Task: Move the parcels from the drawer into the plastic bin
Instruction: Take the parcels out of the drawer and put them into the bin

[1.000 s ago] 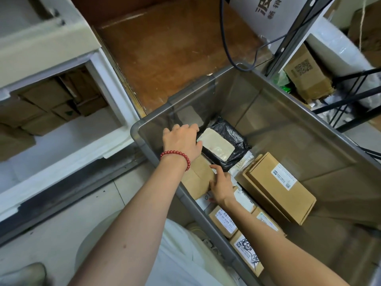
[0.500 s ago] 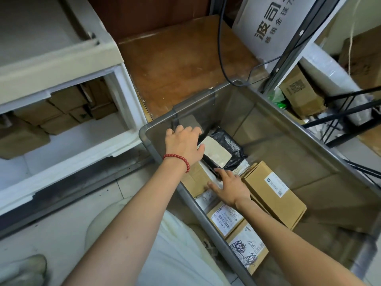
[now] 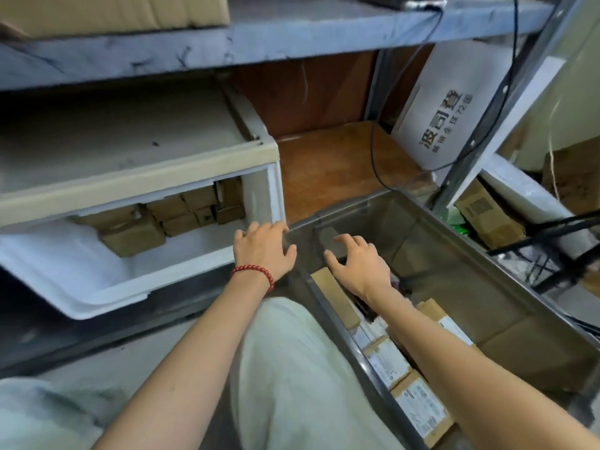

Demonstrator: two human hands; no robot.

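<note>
The white drawer stands pulled out at the left, with several brown cardboard parcels stacked at its back. The clear plastic bin is at the right and holds several labelled cardboard parcels along its near wall. My left hand, with a red bead bracelet on the wrist, hovers at the bin's near-left corner, fingers spread and empty. My right hand is above the bin's inside, fingers spread, holding nothing. The black-wrapped parcel is hidden under my right hand.
A grey shelf board runs overhead. A brown wooden board lies behind the bin. A white printed box, a black cable and a metal rack post stand at the right, with more boxes beyond.
Both hands have lifted off the parcels in the bin and come up empty; the left has shifted toward the drawer. The camera has tilted up, showing the shelf.
</note>
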